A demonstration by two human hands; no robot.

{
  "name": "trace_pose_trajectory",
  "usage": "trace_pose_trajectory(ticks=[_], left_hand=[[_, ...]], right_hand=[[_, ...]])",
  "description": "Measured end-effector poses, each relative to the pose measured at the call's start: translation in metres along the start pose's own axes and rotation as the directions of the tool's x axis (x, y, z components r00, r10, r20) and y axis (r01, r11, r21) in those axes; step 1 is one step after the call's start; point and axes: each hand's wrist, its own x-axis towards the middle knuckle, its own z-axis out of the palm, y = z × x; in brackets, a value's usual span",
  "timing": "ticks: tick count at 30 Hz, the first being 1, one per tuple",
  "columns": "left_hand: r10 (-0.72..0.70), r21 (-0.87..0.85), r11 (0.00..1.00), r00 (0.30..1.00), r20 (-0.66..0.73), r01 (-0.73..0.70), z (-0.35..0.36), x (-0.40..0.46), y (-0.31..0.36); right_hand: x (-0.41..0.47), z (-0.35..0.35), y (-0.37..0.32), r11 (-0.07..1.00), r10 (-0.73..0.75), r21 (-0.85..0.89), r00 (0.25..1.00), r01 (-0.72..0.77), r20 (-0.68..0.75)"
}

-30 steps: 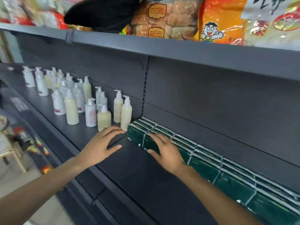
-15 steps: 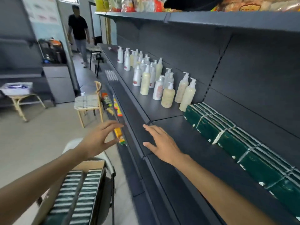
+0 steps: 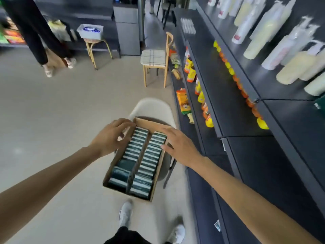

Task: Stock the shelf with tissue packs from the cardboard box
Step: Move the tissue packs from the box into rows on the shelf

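A moment ago both hands were at the shelf [image 3: 263, 155]; now they hover over the cardboard box [image 3: 159, 170]. Left hand [image 3: 110, 138] loosely curled, right hand [image 3: 179, 147] spread flat, neither holding any tissue packs [image 3: 140, 159] yet — probably another grab coming.

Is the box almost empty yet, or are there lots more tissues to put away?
Lots more. The cardboard box on the white chair holds two nearly full rows of green tissue packs. Both hands, left hand and right hand, reach over it, holding nothing yet. The dark shelf has bare space beside the lotion bottles.
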Motion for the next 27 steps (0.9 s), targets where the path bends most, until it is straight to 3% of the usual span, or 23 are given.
trace_pose_trajectory(ticks=[6, 15, 20, 27], left_hand=[[-0.14, 0.021, 0.99, 0.962, 0.236, 0.139, 0.051, -0.031, -0.105], [-0.165, 0.066, 0.986, 0.817, 0.553, 0.154, 0.181, -0.031, -0.204], [-0.068, 0.088, 0.996, 0.786, 0.614, 0.018, 0.253, -0.018, -0.243], [-0.054, 0.319, 0.918, 0.725, 0.686, -0.234, 0.315, 0.004, -0.284]], right_hand=[[0.033, 0.131, -0.014, 0.993, 0.108, 0.027, 0.976, -0.115, 0.187], [0.028, 0.3, 0.029, 0.941, 0.32, -0.043, 0.847, -0.334, 0.424], [0.022, 0.363, 0.06, 0.887, 0.428, -0.04, 0.788, -0.459, 0.443], [0.012, 0.415, 0.074, 0.847, 0.47, -0.004, 0.746, -0.532, 0.472]])
